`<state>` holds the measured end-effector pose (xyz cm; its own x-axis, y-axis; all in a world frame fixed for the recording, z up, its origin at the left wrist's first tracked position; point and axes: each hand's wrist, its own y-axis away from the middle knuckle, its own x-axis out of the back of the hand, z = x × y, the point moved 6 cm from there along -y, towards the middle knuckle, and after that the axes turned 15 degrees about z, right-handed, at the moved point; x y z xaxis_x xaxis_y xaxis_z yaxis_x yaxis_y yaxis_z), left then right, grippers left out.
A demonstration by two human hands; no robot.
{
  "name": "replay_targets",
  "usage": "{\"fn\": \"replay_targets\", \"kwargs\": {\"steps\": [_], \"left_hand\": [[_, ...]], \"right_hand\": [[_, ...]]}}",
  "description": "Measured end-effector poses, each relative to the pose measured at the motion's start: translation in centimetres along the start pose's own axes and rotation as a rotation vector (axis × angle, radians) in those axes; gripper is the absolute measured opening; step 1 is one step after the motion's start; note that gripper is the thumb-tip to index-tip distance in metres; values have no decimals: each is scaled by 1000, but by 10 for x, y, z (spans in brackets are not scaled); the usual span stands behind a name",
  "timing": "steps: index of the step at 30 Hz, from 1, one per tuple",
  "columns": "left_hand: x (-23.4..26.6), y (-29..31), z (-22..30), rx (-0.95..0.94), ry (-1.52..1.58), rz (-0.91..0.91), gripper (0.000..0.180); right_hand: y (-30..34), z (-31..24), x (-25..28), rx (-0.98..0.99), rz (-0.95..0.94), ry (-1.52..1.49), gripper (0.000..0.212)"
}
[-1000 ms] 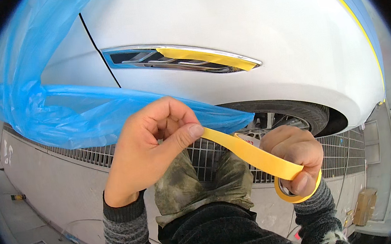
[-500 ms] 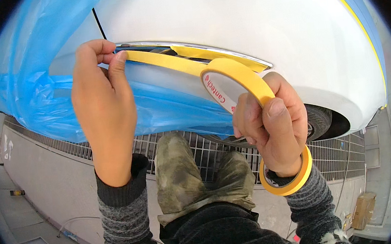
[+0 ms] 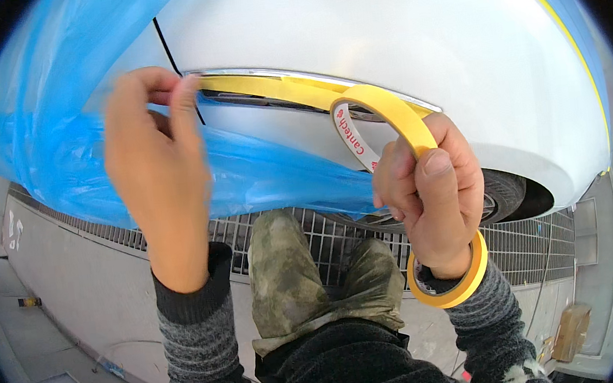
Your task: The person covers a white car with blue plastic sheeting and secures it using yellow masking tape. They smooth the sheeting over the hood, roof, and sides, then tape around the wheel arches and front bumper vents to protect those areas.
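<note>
My left hand (image 3: 159, 158), slightly blurred, has thumb and fingers pinched together on the free end of a yellow masking tape strip (image 3: 259, 87). That strip runs rightward along a chrome-edged slot (image 3: 427, 104) in a white car body panel (image 3: 349, 25). At its other end is the masking tape roll (image 3: 391, 109), gripped between the thumb and curled fingers of my right hand (image 3: 436, 197). A second yellow tape roll (image 3: 451, 298) hangs around my right wrist like a bracelet. The strip covers part of the dark slot; whether it sticks there I cannot tell.
Blue plastic film (image 3: 245, 164) drapes over the car on the left and beneath the slot. A wheel (image 3: 502, 191) shows at the lower right of the panel, above a metal floor grating (image 3: 533, 247). A cardboard box (image 3: 572, 332) stands at the far right.
The tape strip has shifted up against the slot's chrome edge, where before it hung lower, in front of the slot. My right hand and roll have moved slightly right.
</note>
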<state>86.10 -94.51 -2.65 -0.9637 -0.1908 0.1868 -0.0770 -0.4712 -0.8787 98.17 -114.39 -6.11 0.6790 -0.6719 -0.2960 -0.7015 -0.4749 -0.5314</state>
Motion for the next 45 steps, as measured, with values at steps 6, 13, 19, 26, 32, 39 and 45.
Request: {"fn": "replay_targets", "kwargs": {"steps": [6,13,19,26,32,39,45], "left_hand": [[-30,26,33,-57,175,-116,19],[-34,29,32,-62,183,-68,21],[-41,36,24,-101,213,2,20],[-27,49,28,360,552,-434,15],[-14,91,39,1011,991,-1272,25],[-18,100,41,1143,990,-1170,23],[-19,103,43,1098,1183,-1279,18]], "right_hand": [[-1,1,-1,17,31,125,34],[37,27,13,-127,107,-19,27],[88,23,17,-132,137,58,35],[75,-13,20,37,-106,-26,26],[61,-24,25,188,-151,93,39],[49,-26,22,155,-407,-70,26],[44,-26,25,206,-479,-9,25]]}}
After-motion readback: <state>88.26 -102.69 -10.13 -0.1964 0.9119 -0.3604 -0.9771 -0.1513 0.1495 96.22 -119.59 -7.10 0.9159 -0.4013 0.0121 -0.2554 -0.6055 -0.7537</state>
